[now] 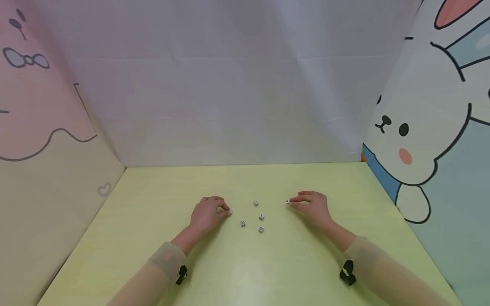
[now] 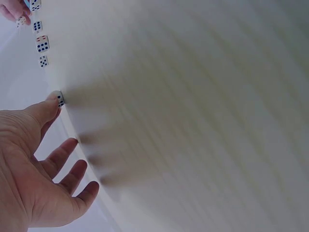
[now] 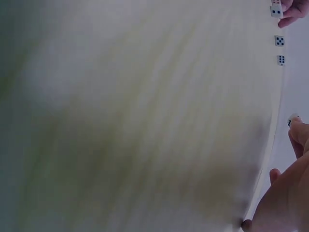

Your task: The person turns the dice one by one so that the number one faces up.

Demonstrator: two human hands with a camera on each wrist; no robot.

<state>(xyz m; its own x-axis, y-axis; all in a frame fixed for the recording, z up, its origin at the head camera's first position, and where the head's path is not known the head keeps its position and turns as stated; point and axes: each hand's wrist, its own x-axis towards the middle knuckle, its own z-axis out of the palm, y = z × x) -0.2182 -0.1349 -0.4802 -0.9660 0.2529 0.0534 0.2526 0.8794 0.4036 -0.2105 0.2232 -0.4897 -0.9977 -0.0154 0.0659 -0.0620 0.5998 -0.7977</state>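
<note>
Between thumb and forefinger my left hand (image 1: pixel 208 213) pinches a white die (image 1: pixel 230 211) low over the table; its other fingertips reach down to the surface in the left wrist view. On the right, my right hand (image 1: pixel 313 208) pinches another white die (image 1: pixel 288 202) by its edge, and that die shows again in the right wrist view (image 3: pixel 292 120). Several white dice lie loose between the hands: one at the back (image 1: pixel 255 203), one in the middle (image 1: pixel 261 217), one nearer the left hand (image 1: pixel 243 223) and one at the front (image 1: pixel 260 229).
The pale yellow table (image 1: pixel 245 263) runs back to a plain whitish back panel (image 1: pixel 245 106). Side panels with cartoon drawings stand at the left (image 1: pixel 46 191) and right (image 1: pixel 440 191). Both sleeves bear a small black strap piece near the wrist.
</note>
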